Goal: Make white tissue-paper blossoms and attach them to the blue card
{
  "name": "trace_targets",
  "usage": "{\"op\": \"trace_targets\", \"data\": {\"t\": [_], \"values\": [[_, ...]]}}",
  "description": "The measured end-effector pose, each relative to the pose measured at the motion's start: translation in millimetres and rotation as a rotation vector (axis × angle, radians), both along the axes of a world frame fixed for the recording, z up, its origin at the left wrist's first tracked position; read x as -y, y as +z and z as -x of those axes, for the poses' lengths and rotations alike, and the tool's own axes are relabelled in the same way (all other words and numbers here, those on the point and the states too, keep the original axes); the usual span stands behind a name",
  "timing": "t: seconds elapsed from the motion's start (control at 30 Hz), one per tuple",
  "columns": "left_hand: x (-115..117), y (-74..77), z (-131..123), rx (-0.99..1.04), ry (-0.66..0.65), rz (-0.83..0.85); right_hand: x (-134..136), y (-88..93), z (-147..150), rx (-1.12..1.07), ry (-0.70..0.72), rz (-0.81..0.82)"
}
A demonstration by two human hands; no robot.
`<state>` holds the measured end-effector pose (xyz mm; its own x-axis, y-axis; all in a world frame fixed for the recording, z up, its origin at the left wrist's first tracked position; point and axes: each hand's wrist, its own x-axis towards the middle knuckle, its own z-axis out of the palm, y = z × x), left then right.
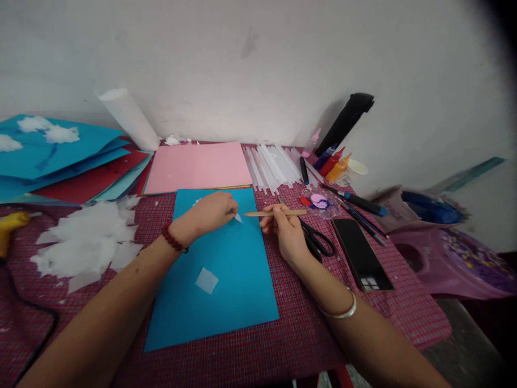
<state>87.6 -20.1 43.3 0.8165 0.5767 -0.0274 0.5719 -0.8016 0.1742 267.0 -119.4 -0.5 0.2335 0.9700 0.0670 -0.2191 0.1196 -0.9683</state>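
My left hand is over the upper part of a blue paper sheet, its fingers pinching a small white tissue paper piece that hangs from the fingertips. Between the fingers of my right hand lies a pointed wooden stick, its tip turned left, close to the tissue piece. A white tissue square rests flat on the lower half of the sheet. Some white stuff, partly hidden, shows behind my left hand. Black-handled scissors lie beside my right hand.
At left sit a pile of white tissue squares, a yellow glue gun and blue cards. Pink paper and glue sticks are behind. On the right are a paint palette, paint bottles and a phone.
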Motion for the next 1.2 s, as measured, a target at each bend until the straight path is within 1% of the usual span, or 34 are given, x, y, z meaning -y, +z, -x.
{"op": "trace_targets", "data": {"t": [0.07,0.2,0.33,0.47,0.63,0.83,1.0,1.1,1.2], "values": [[1,-1.4,0,-0.002,0.012,-0.007,-1,-0.9,1,0.018,-0.001,0.003],[0,-5.4,2,0.061,0.059,-0.025,-2,-2.7,1,0.065,-0.018,0.021],[-2,-9.2,3,0.054,0.039,-0.009,-3,-4.6,2,0.087,0.044,0.049],[-3,-6.1,3,0.084,0.018,0.007,-2,-4.0,4,0.143,0.088,0.037],[-1,-2.2,1,0.134,0.037,-0.002,-3,-0.3,8,0.217,0.11,0.016],[-5,-8.0,3,0.072,0.025,-0.044,-12,-4.3,9,0.316,0.155,-0.018],[-6,-7.9,7,0.059,0.056,-0.075,-17,-7.0,7,0.433,0.176,-0.028],[-3,-7.3,8,0.004,0.067,-0.081,-21,-4.0,6,0.498,0.191,-0.035],[2,-5.2,8,-0.067,0.082,-0.09,-33,5.8,6,0.585,0.226,-0.036]]}}
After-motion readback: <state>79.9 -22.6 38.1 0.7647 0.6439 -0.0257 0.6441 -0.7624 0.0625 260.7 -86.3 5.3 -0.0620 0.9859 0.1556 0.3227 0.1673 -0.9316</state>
